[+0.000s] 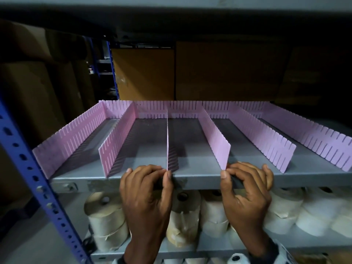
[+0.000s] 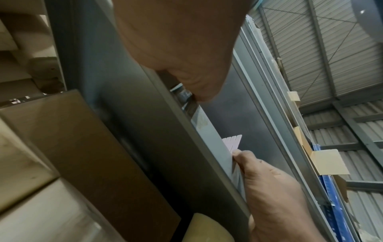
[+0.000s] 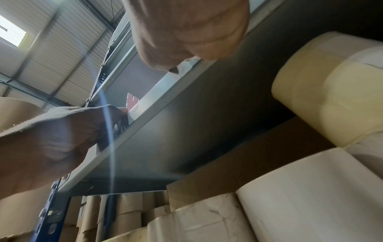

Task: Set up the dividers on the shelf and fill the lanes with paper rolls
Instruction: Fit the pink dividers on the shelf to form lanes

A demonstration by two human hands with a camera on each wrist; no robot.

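Note:
On the grey shelf (image 1: pixel 200 164) stand several pink slotted dividers, running front to back from a pink back strip (image 1: pixel 182 109). My left hand (image 1: pixel 166 172) pinches the near end of the middle divider (image 1: pixel 167 141), which I see edge-on. My right hand (image 1: pixel 226 171) pinches the near end of the divider beside it on the right (image 1: pixel 215 138), with its other fingers curled over the shelf's front edge. The lanes between the dividers hold nothing. In the left wrist view, a pink divider tip (image 2: pixel 233 142) shows above the shelf lip.
Paper rolls (image 1: pixel 106 216) wrapped in brown and white paper fill the shelf below. A blue perforated upright (image 1: pixel 28 164) stands at the left. Cardboard boxes (image 1: pixel 142 73) sit behind the shelf. More rolls (image 3: pixel 331 90) are close to my right wrist.

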